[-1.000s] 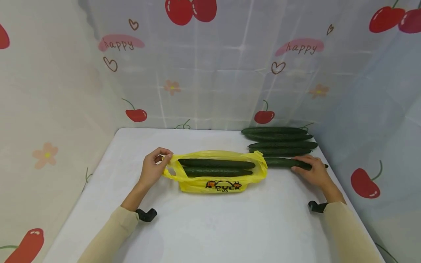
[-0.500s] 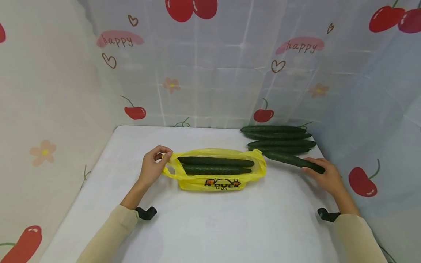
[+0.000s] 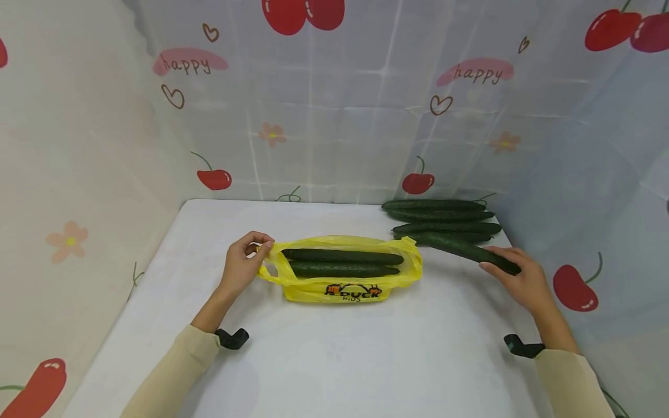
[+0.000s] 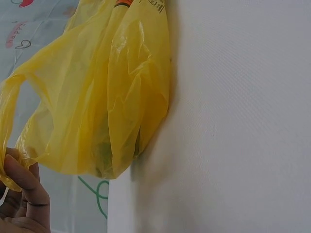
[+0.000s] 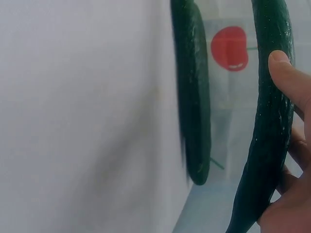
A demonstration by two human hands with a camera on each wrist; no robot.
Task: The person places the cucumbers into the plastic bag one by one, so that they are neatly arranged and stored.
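A yellow plastic bag (image 3: 334,290) lies on the table with its mouth open upward and two cucumbers (image 3: 342,256) side by side in it. My left hand (image 3: 245,261) pinches the handle at the bag's left end; in the left wrist view the fingers (image 4: 29,182) close on the yellow film. With my right hand (image 3: 522,278) I grip a cucumber (image 3: 465,249) near its right end. That cucumber slants, its far end close to the bag's right edge. The right wrist view shows the thumb along the held cucumber (image 5: 267,126), raised off the table.
Several more cucumbers (image 3: 444,216) lie in a row at the table's back right corner. The white table (image 3: 334,360) meets a curtain printed with cherries (image 3: 418,183) at the back and sides.
My right hand has lifted the cucumber off the table and drawn it slightly right and toward me, tilting it. The left hand stays on the bag handle.
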